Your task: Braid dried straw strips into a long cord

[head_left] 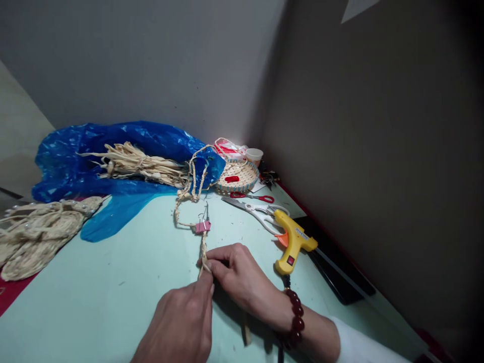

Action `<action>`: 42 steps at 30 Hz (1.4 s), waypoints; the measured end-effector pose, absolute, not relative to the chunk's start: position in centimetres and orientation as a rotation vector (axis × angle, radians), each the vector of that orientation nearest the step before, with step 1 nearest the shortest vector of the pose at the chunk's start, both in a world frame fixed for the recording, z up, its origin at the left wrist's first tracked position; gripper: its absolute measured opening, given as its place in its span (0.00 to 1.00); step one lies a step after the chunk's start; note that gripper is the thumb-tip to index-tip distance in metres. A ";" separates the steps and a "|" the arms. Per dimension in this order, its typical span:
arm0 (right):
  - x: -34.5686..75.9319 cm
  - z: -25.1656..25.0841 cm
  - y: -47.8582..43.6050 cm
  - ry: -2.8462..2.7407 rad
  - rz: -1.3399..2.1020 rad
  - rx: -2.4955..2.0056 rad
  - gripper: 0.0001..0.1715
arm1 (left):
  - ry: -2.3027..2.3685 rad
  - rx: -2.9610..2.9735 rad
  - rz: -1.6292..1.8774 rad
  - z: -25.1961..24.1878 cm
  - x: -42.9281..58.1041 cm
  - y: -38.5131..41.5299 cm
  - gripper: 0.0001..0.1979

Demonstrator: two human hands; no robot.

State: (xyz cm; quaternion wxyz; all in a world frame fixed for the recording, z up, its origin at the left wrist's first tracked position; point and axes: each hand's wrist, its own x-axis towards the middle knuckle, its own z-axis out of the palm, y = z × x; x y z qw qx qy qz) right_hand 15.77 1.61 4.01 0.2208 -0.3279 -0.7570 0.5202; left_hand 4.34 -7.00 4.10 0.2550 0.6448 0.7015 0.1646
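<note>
A braided straw cord runs from my hands up the pale green table to a loop near the blue bag. A pink binder clip is clamped on it just beyond my fingers. My left hand pinches the loose strands at the cord's near end. Beside it, my right hand, with a dark red bead bracelet on the wrist, has its fingers closed round the same strands. One strand trails out under my right wrist.
A blue plastic bag holds a bundle of dried husks. Woven straw pieces lie at the left. Right of the cord are white scissors, a yellow glue gun, a small woven basket and a dark flat device by the wall.
</note>
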 end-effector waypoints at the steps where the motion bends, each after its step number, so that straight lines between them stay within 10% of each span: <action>1: 15.8 4.0 1.6 -2.065 1.500 -0.900 0.17 | 1.907 1.800 0.321 3.9 4.5 -7.0 0.12; 6: 15.8 3.9 1.6 -1.952 1.680 -0.895 0.13 | 1.918 1.972 -0.117 3.5 4.6 -7.5 0.24; 17: 16.0 4.0 1.5 -1.943 1.624 -0.839 0.17 | 1.556 1.209 0.812 5.1 0.5 -4.3 0.07; 42: 18.0 7.2 1.2 -2.635 0.866 -1.049 0.16 | 1.614 0.934 0.896 3.5 1.7 -4.8 0.14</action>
